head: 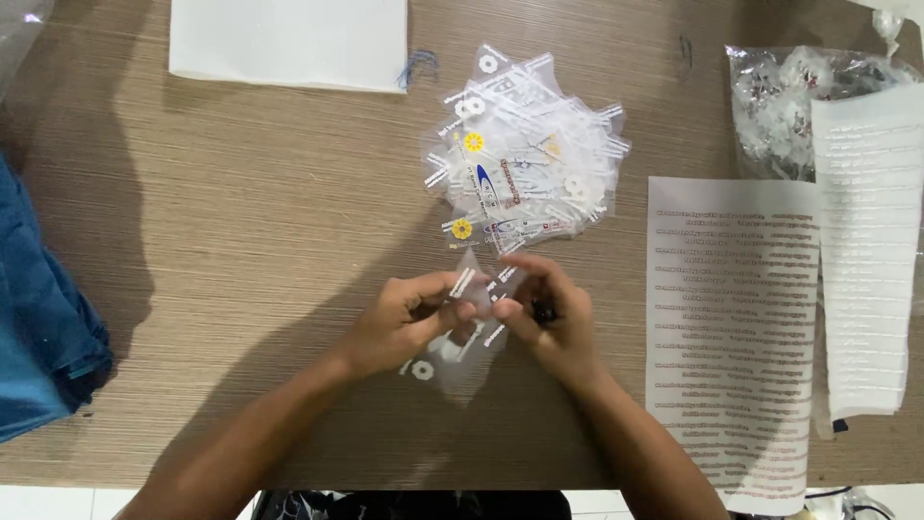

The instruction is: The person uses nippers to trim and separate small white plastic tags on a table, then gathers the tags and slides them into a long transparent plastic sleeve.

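Note:
My left hand (404,323) and my right hand (549,313) meet over the middle of a brown wooden table (241,241). Together they pinch a small clear plastic bag (462,351) with white printed strips. The bag hangs below my fingers, its lower end near the table. The right fingers also seem to hold a small dark item (544,311). Just beyond my hands lies a fanned pile of similar clear bags (525,154) with white, yellow and blue markings.
A sheet of printed labels (731,337) lies to the right, with a white peeled backing sheet (866,250) over a clear bag of small parts (780,96). A white sheet (289,43) sits at the far edge. Blue cloth (38,308) lies at the left.

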